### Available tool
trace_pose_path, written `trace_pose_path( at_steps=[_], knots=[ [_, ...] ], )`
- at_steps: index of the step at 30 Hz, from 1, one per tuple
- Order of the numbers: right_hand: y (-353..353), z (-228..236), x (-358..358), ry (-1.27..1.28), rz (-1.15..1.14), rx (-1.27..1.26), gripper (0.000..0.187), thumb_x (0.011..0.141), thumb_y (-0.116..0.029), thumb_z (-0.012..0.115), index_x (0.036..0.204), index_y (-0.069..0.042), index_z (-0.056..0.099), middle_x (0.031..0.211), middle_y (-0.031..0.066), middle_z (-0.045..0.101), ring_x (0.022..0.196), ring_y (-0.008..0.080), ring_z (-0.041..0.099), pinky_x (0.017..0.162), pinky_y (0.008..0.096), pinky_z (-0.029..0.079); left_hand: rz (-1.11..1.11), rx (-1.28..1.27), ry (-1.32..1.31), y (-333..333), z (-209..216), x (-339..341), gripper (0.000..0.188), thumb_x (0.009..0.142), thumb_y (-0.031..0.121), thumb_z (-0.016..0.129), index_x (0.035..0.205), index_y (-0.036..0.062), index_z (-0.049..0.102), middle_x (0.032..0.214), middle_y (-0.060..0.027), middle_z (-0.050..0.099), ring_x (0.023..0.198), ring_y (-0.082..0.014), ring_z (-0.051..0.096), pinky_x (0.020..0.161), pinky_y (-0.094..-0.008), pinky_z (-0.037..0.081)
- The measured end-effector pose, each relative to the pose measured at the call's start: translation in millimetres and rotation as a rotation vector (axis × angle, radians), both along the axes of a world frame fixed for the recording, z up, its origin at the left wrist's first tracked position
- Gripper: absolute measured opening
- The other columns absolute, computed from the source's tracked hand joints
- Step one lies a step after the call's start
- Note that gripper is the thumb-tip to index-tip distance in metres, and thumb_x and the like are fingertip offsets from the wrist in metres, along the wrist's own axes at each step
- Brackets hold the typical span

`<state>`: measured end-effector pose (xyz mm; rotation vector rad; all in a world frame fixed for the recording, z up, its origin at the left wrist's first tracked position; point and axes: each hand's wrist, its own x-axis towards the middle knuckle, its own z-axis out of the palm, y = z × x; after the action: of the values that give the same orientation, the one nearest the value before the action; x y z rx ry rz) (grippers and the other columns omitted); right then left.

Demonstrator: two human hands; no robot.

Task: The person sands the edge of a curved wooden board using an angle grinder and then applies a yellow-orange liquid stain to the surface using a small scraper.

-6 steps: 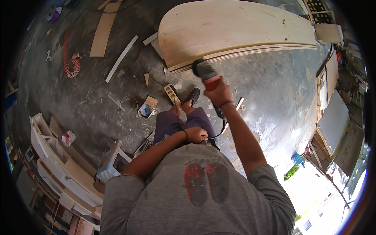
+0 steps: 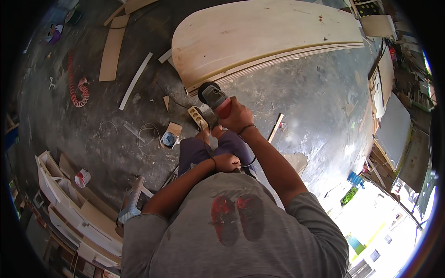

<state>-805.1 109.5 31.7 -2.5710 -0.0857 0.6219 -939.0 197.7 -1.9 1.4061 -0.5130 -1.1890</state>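
Observation:
My right hand is wrapped round the red and grey body of an angle grinder. The grinder's round black disc is at the near left corner of a large pale wooden panel, rounded at its left end; whether they touch I cannot tell. Close to my waist, my left hand is closed, with a black power cord coming out beside its fingers. Its palm side is hidden. Below the grinder, a cream power strip lies by my feet.
A box with a blue-grey tub stands on the floor at left. Farther left are a coiled red hose, a white bucket and white cabinet frames. Loose wooden strips lie around; sheets lean at right.
My right hand has brought the grinder left and nearer to me, toward the panel's corner. The whole view has shifted slightly. My left hand stays closed at my waist.

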Motion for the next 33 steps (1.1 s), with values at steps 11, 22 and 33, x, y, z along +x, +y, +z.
trace_pose_path(
  at_steps=[11, 22, 33],
  knots=[
    [-65, 1, 66, 0.018, -0.140, -0.063, 0.063, 0.054, -0.030, 0.071, 0.104, -0.003, 0.043, 0.085, 0.0223, 0.062, 0.082, 0.0386, 0.061, 0.072, 0.0444, 0.049, 0.004, 0.008, 0.027, -29, 3, 49, 0.024, 0.086, 0.022, 0.051, 0.090, -0.0003, 0.060, 0.080, -0.0151, 0.062, 0.077, -0.0242, 0.060, 0.070, -0.0335, 0.044],
    [-175, 2, 138, 0.051, -0.186, -0.046, 0.065, 0.054, -0.033, 0.072, 0.104, -0.003, 0.043, 0.086, 0.0232, 0.062, 0.084, 0.0403, 0.059, 0.073, 0.0453, 0.048, -0.027, -0.005, 0.056, -140, 4, 123, 0.024, 0.087, 0.022, 0.051, 0.092, -0.0003, 0.059, 0.077, -0.0128, 0.061, 0.073, -0.0205, 0.058, 0.069, -0.0320, 0.043],
    [-305, -9, 213, 0.000, -0.238, -0.152, 0.065, 0.054, -0.033, 0.072, 0.104, -0.003, 0.044, 0.090, 0.0224, 0.062, 0.086, 0.0382, 0.060, 0.075, 0.0444, 0.049, -0.028, 0.040, 0.095, -252, 8, 189, 0.025, 0.088, 0.021, 0.050, 0.093, -0.0019, 0.058, 0.075, -0.0112, 0.061, 0.070, -0.0193, 0.057, 0.066, -0.0325, 0.042]
  ],
)
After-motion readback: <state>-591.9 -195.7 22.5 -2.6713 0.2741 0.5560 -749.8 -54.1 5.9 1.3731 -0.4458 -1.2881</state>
